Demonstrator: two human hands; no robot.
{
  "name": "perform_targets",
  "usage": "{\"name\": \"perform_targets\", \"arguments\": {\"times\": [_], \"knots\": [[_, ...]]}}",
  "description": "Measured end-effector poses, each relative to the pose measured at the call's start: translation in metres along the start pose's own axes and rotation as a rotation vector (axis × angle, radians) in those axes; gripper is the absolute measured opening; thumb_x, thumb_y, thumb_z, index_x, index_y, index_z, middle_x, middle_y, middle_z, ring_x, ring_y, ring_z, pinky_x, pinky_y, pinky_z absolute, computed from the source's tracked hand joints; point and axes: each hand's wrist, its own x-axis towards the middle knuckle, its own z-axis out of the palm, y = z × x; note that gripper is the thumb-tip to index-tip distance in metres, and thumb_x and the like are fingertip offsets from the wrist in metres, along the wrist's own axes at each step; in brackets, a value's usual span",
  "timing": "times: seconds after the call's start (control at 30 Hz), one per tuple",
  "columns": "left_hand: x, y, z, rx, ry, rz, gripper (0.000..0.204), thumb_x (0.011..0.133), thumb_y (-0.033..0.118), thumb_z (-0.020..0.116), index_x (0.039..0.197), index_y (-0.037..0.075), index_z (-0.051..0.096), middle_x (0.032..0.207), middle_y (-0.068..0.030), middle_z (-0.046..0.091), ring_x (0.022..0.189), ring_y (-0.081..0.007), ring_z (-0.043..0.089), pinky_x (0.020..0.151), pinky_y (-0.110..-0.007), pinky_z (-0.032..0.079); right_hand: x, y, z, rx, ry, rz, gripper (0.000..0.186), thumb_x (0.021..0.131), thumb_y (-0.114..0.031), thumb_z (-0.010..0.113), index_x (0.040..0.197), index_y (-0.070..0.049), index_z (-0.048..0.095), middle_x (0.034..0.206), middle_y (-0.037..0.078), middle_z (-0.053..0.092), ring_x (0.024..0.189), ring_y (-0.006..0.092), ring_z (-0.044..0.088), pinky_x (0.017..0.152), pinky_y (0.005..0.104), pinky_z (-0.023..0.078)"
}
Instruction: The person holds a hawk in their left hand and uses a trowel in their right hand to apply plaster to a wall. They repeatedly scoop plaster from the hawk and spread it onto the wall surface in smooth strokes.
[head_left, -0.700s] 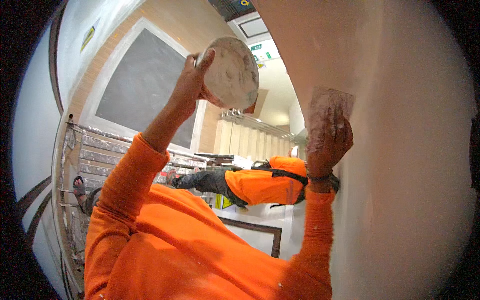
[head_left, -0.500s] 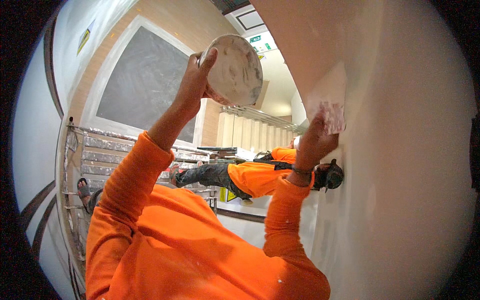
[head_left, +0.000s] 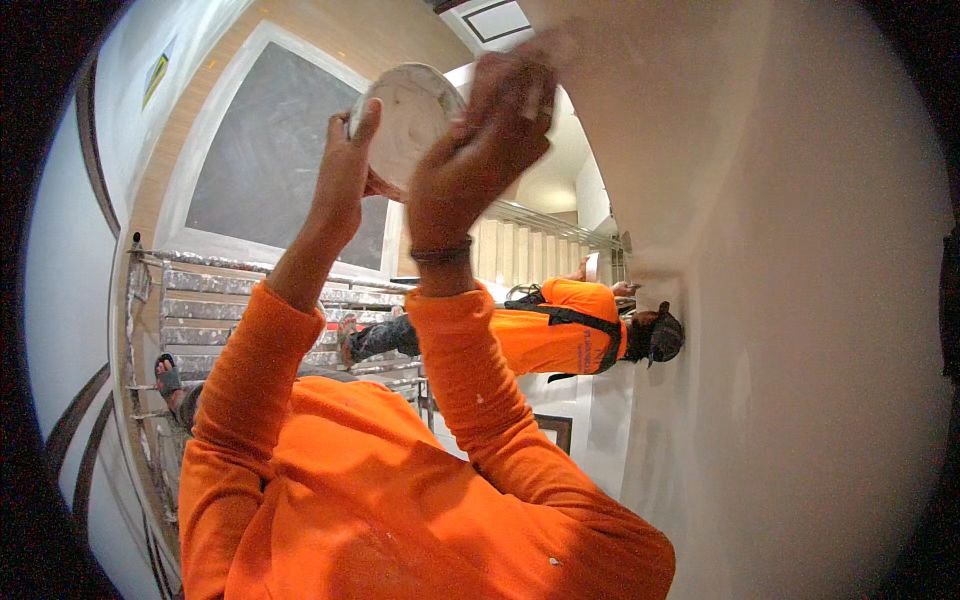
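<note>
My left hand [head_left: 345, 175] grips the edge of a round, pale mixing dish [head_left: 405, 120] smeared with whitish plaster, tilted so its face shows. My right hand [head_left: 480, 160] is closed around a flat plastering scraper, blurred by motion. It sits just right of the dish and overlaps its edge; whether the blade touches the dish cannot be made out. Both arms reach up in orange sleeves. Beside my right arm rises the smooth beige surface [head_left: 800, 300].
A co-worker in an orange top [head_left: 560, 325] and black cap stands close by on the right. Below left is a plaster-spattered slatted scaffold platform [head_left: 215, 310] with my sandalled foot [head_left: 168, 378]. Beyond are a grey framed panel [head_left: 280, 150] and a pale railing [head_left: 530, 240].
My right hand with the scraper has left the beige surface and moved left, up to the dish. The dish has shifted slightly left. The co-worker's torso and arm show more fully.
</note>
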Motion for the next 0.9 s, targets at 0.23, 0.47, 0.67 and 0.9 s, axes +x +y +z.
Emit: {"name": "perform_targets", "arguments": {"times": [0.23,0.47,0.67,0.9], "knots": [[0.006,0.020,-0.026,-0.020,0.045,0.074,0.076,0.087,0.058,0.056,0.132,0.002,0.032,0.120,-0.0191,0.050,0.098,-0.0293,0.063,0.068,-0.036,0.060,-0.013,-0.016,-0.027,0.047,-0.101,-0.145,0.042,0.093,-0.020,0.046,0.133,-0.007,0.052,0.138,0.016,0.048,0.101,0.0310,0.050,0.087,0.0407,0.032],[0.011,0.025,-0.001,-0.090,-0.026,-0.056,0.078,0.087,0.058,0.055,0.133,0.001,0.030,0.122,-0.0203,0.049,0.103,-0.0301,0.062,0.070,-0.038,0.060,0.011,0.057,-0.008,-0.226,-0.013,-0.264,0.058,0.073,0.000,0.056,0.128,-0.019,0.057,0.143,0.013,0.043,0.103,0.0338,0.046,0.087,0.0432,0.032],[0.025,0.013,0.005,-0.033,-0.018,0.042,0.075,0.089,0.057,0.054,0.132,0.000,0.033,0.121,-0.0201,0.050,0.100,-0.0299,0.063,0.069,-0.036,0.060,-0.023,0.049,0.002,-0.259,-0.183,-0.206,0.064,0.067,0.001,0.057,0.129,-0.018,0.055,0.145,0.011,0.040,0.105,0.0330,0.045,0.087,0.0447,0.033],[0.020,0.015,-0.009,-0.074,-0.002,-0.028,0.075,0.089,0.056,0.055,0.132,-0.001,0.033,0.120,-0.0202,0.050,0.103,-0.0298,0.062,0.072,-0.037,0.059,0.005,0.023,-0.051,0.158,0.062,0.096,0.048,0.092,-0.006,0.038,0.140,0.002,0.037,0.144,0.022,0.037,0.127,0.0370,0.038,0.109,0.0456,0.023]]}}
